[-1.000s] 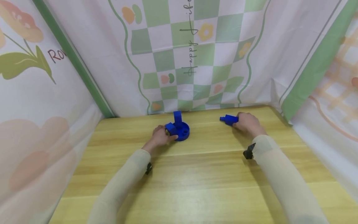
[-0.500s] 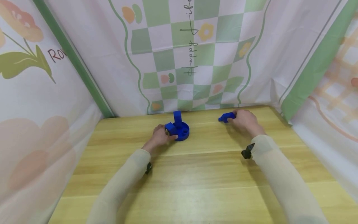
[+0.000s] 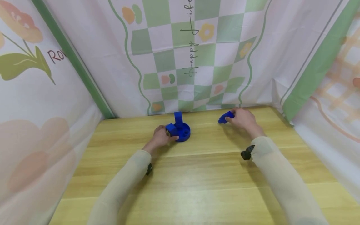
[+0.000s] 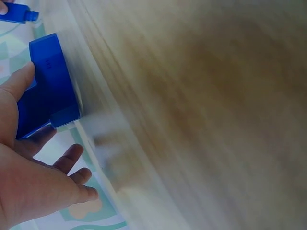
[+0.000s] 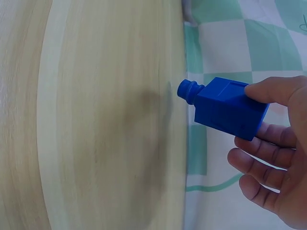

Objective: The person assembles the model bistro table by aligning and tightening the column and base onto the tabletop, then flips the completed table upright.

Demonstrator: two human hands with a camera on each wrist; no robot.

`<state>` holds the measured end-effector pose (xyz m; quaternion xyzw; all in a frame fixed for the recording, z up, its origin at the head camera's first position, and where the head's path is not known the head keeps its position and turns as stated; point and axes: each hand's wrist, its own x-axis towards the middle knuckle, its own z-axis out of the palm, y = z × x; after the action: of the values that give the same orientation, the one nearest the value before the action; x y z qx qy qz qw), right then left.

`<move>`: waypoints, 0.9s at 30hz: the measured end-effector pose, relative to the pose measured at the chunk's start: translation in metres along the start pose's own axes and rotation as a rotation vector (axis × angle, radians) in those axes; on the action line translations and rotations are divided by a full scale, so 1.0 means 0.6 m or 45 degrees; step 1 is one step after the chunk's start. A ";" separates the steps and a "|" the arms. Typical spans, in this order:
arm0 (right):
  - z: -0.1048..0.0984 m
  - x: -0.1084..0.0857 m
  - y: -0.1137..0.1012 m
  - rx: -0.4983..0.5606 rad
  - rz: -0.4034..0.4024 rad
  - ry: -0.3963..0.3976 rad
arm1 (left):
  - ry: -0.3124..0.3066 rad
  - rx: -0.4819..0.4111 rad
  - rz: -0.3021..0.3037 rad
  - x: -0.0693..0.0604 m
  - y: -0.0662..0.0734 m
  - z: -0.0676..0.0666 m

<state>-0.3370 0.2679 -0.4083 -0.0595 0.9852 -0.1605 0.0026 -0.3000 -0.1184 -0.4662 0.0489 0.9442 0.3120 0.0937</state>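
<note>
Boxy blue plastic piece with a ringed neck [image 5: 229,106] held aloft; shallow round blue plastic base [image 3: 183,138] steadied

The boxy piece is held above the far right part of the pale wooden tabletop [image 3: 194,187], well apart from the round base. It is probably light and stiff, being seemingly hard plastic; its smooth faces may prove slightly slippery, and the narrow neck is judged its weakest part. Hold is best taken on the flat sides of the body, at the end away from the neck.

It is there that the piece is pinched by the right hand [image 3: 244,119]: the thumb is laid on one face, fingertips are set against the opposite side, and the hand is spread no wider than the body. The neck is left uncovered.

The base is set on the tabletop near its back edge, bearing an upright blue block [image 3: 178,118], a tilted blue block [image 3: 171,128] and a ring-shaped socket [image 3: 186,132]. Its left side is gripped by the left hand [image 3: 161,137] between thumb and index finger; the other fingers are fanned loosely. How firmly it is pressed cannot be told. Similar lightness is likely, so it may be easily nudged unless held.
</note>
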 end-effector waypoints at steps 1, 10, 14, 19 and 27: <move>0.000 0.000 -0.002 0.004 0.000 0.002 | -0.001 0.000 0.001 0.000 0.000 0.000; 0.000 -0.006 -0.021 0.009 -0.020 -0.008 | -0.003 -0.008 -0.008 0.000 0.001 0.000; -0.001 -0.008 -0.032 0.002 -0.030 -0.019 | -0.006 -0.026 -0.015 -0.002 0.002 -0.001; -0.002 -0.010 -0.046 0.011 -0.050 0.003 | -0.013 -0.056 -0.034 -0.004 0.004 -0.002; -0.003 -0.013 -0.069 0.029 -0.094 0.024 | -0.016 -0.053 -0.030 -0.002 0.003 -0.002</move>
<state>-0.3245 0.2307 -0.3935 -0.0943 0.9805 -0.1721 -0.0119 -0.2989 -0.1178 -0.4641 0.0379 0.9374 0.3301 0.1040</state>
